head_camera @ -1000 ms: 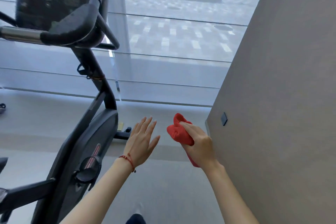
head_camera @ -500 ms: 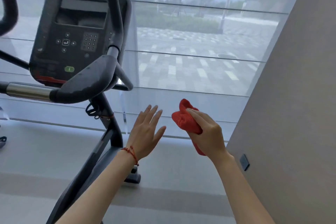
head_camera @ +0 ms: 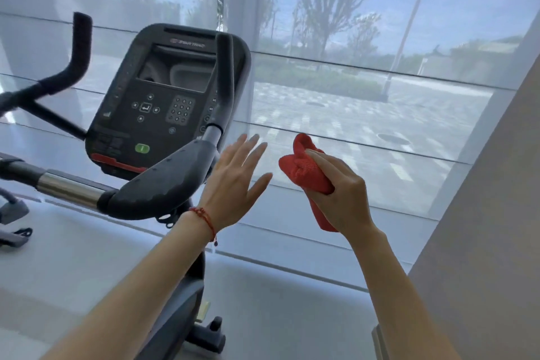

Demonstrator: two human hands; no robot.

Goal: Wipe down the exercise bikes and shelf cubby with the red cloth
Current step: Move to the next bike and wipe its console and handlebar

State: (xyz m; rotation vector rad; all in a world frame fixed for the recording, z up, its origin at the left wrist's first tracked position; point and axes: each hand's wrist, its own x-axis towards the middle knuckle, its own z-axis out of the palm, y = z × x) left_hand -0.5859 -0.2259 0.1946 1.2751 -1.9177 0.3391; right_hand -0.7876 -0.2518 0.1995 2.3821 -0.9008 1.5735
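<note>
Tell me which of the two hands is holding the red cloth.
The right hand holds it: its fingers are closed around the bunched red cloth. The left hand, with the red string bracelet at its wrist, is open and empty beside the bike's handlebar.

bright hazy backlight through the window [head_camera: 350,67], soft motion blur, bowed edges

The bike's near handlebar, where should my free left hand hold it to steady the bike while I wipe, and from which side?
Probably the padded black grip, just right of the bare metal tube. It is broad, lies nearly level and faces up, so bring the open left hand in from the right and above, palm down, fingers wrapping over. That leaves the console clear for the red cloth bunched in the right hand.
</note>
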